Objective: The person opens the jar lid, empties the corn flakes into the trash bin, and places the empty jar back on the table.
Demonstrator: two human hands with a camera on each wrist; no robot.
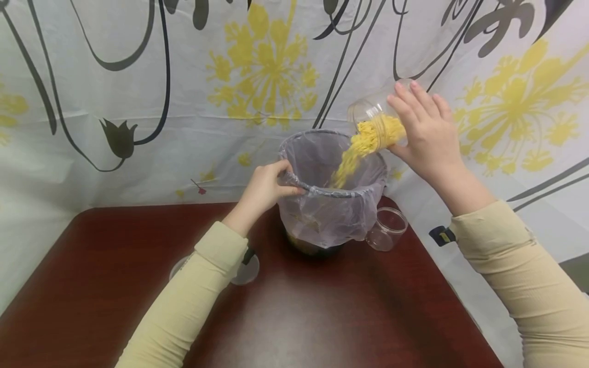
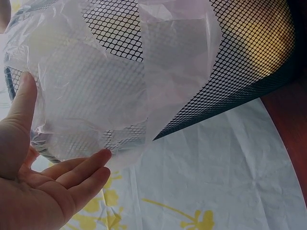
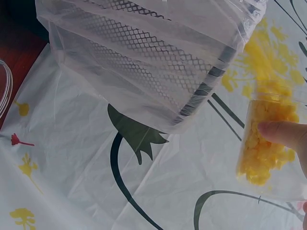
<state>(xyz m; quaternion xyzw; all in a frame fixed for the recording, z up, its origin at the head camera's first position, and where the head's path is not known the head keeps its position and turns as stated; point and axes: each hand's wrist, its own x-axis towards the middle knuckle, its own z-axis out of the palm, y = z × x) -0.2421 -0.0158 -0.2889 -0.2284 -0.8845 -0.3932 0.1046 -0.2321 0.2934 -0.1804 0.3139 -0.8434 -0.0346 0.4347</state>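
Note:
A dark mesh bin [image 2: 192,110] lined with a thin whitish plastic bag [image 1: 326,217] stands at the back of the table. My left hand [image 1: 264,189] pinches the bin's rim and the bag's edge at the left, thumb on the outside. Up at the right, my right hand [image 1: 430,133] grips a clear jar [image 1: 368,110] tipped towards the bin. Small yellow pieces [image 1: 368,138] stream from its mouth into the bin. In the right wrist view the thumb lies along the jar's wall, with yellow pieces [image 3: 268,153] inside.
A second clear jar [image 1: 386,230] stands right of the bin, near the table's edge. Clear round lids [image 1: 246,269] lie partly under the left forearm. Behind the dark red table [image 1: 294,317] hangs a white cloth [image 1: 184,153] with flower prints. A small black item [image 1: 442,235] is by the right sleeve.

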